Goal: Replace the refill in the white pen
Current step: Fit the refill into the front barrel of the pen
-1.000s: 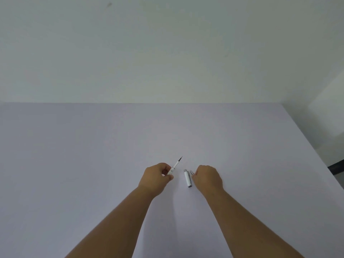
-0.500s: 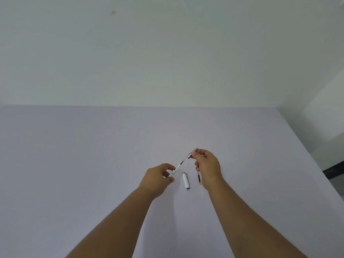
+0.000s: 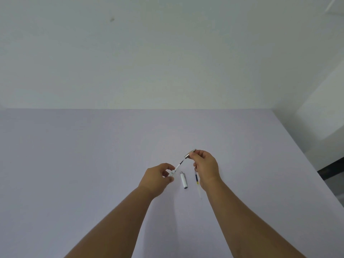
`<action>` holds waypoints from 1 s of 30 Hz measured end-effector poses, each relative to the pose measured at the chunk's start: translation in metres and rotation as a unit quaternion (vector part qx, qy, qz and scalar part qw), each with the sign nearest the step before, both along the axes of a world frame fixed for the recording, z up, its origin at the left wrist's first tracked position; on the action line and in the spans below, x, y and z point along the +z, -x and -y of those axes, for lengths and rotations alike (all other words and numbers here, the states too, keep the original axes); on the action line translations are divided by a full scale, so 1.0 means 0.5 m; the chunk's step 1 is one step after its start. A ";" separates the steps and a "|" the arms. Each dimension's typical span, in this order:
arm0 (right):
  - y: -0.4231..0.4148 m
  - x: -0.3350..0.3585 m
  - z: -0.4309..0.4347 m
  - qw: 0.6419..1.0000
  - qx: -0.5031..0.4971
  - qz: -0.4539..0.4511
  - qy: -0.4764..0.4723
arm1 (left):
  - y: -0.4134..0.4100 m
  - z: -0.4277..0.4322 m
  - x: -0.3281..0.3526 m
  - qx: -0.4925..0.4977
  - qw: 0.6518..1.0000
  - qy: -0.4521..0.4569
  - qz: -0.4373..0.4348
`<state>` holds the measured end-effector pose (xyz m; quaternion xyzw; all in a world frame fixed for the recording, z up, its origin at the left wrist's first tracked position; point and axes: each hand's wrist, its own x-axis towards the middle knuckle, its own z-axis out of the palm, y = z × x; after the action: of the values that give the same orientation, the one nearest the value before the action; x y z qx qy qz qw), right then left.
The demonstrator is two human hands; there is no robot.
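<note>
My left hand (image 3: 158, 176) grips the white pen barrel (image 3: 176, 169), which slants up to the right with a thin dark refill tip sticking out of its end. My right hand (image 3: 205, 167) pinches the silver nose cone (image 3: 189, 153) just past that tip, its mouth touching or almost touching the tip. A white pen cap (image 3: 184, 180) with a silver clip lies on the table between my hands. A spare refill (image 3: 197, 182), clear with dark and yellow ink, lies on the table partly under my right wrist.
The pale lilac table (image 3: 74, 174) spreads wide to the left and toward me. Its right edge (image 3: 307, 159) runs diagonally, with floor and a dark object beyond. A plain white wall rises behind the table's far edge.
My right hand left the table beside the cap, lifted the silver nose cone, and brought it up to the refill tip. The spare refill came into sight beneath it. My left hand barely moved.
</note>
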<state>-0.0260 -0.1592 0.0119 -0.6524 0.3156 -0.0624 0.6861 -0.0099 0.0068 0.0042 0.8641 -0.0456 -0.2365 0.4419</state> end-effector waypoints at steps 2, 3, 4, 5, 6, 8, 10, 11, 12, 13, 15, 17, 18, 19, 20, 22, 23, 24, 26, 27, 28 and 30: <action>0.002 0.002 0.001 1.000 0.003 -0.002 0.009 | 0.000 0.000 0.001 0.000 1.000 0.000 0.002; 0.003 0.003 0.000 1.000 0.012 -0.005 0.014 | 0.000 0.000 0.002 0.000 1.000 0.001 0.003; 0.004 0.004 -0.002 1.000 0.023 -0.009 0.016 | -0.001 0.000 0.002 0.000 1.000 0.002 0.003; 0.006 0.005 -0.004 0.999 0.035 -0.011 0.018 | -0.001 0.000 0.002 -0.001 1.000 0.003 0.005; 0.008 0.005 -0.007 0.999 0.048 -0.014 0.021 | -0.001 0.001 0.003 -0.001 1.000 0.004 0.007; 0.011 0.006 -0.015 0.997 0.073 -0.023 0.027 | -0.002 0.003 0.004 0.004 1.000 0.008 0.012; 0.016 0.007 -0.025 0.995 0.095 -0.032 0.026 | -0.003 0.005 0.007 0.012 1.000 0.006 0.017; 0.019 0.008 -0.030 0.994 0.103 -0.035 0.022 | -0.003 0.007 0.009 0.013 1.000 0.001 0.021; 0.021 0.008 -0.034 0.993 0.109 -0.034 0.017 | -0.003 0.007 0.010 0.012 1.000 -0.007 0.026; 0.023 0.008 -0.036 0.993 0.113 -0.031 0.012 | -0.002 0.007 0.011 0.009 0.999 -0.016 0.030; 0.025 0.012 -0.034 0.991 0.129 -0.025 0.009 | -0.001 0.007 0.014 0.009 0.999 -0.028 0.034; 0.029 0.017 -0.030 0.988 0.151 -0.020 0.008 | -0.001 0.006 0.018 0.009 0.999 -0.034 0.035; 0.030 0.019 -0.027 0.987 0.161 -0.019 0.008 | -0.001 0.006 0.021 0.009 0.999 -0.035 0.036; 0.030 0.020 -0.024 0.986 0.168 -0.020 0.010 | 0.000 0.006 0.024 0.009 0.999 -0.035 0.038; 0.029 0.021 -0.022 0.984 0.173 -0.026 0.014 | 0.001 0.006 0.026 0.007 0.998 -0.038 0.043; 0.026 0.023 -0.019 0.983 0.174 -0.046 0.028 | 0.003 0.007 0.030 0.001 0.997 -0.047 0.056; 0.024 0.022 -0.019 0.983 0.173 -0.055 0.033 | 0.004 0.007 0.031 0.000 0.997 -0.049 0.061; 0.023 0.022 -0.021 0.983 0.171 -0.060 0.034 | 0.005 0.008 0.033 -0.001 0.997 -0.051 0.063; 0.020 0.022 -0.026 0.984 0.169 -0.052 0.024 | 0.005 0.009 0.037 -0.004 0.996 -0.058 0.067; 0.019 0.022 -0.029 0.984 0.167 -0.050 0.025 | 0.005 0.009 0.039 -0.005 0.996 -0.062 0.069; 0.018 0.022 -0.031 0.984 0.163 -0.056 0.035 | 0.005 0.008 0.040 -0.006 0.996 -0.063 0.070; 0.016 0.022 -0.034 0.983 0.150 -0.084 0.067 | 0.005 0.007 0.042 -0.007 0.996 -0.063 0.066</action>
<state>-0.0342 -0.1423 0.0228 -0.7398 0.2655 0.0755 0.6136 -0.0124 0.0032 0.0251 0.9038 -0.0657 -0.1843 0.3806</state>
